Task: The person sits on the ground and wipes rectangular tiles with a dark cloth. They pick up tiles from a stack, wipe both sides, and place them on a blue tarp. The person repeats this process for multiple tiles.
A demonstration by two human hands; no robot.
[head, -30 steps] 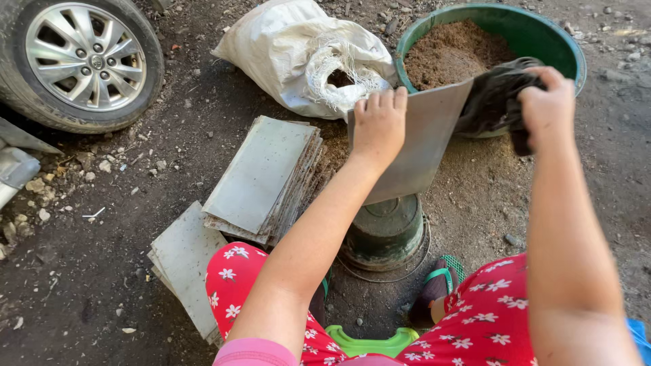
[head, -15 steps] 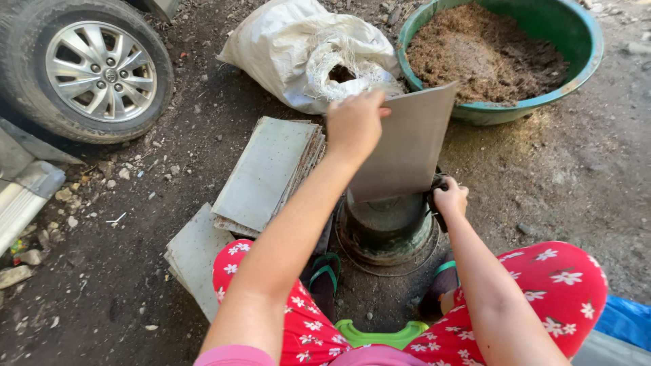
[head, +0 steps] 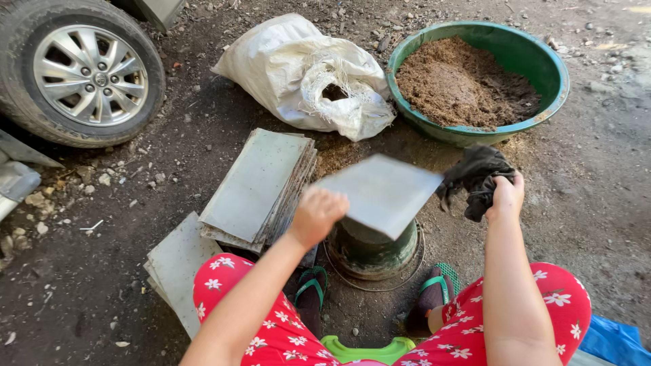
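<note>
My left hand [head: 316,215] grips the near corner of a grey square plate [head: 383,192], held tilted over a green round metal mould [head: 371,248] that stands on the ground between my feet. My right hand [head: 506,196] clutches a dark rag [head: 475,177] just right of the plate's edge. A stack of the same grey plates [head: 258,186] lies to the left of my left hand, with another low pile [head: 175,261] beside my left knee.
A green basin [head: 553,74] full of brown soil stands at the back right. A white woven sack [head: 305,71] lies open beside it. A car wheel [head: 81,71] is at the upper left. Green sandals [head: 310,288] are on my feet; a green stool edge [head: 366,352] shows below.
The plate has dropped from upright to a flatter tilt over the mould. My right hand rose from the mould's side and now holds the dark rag beside the plate.
</note>
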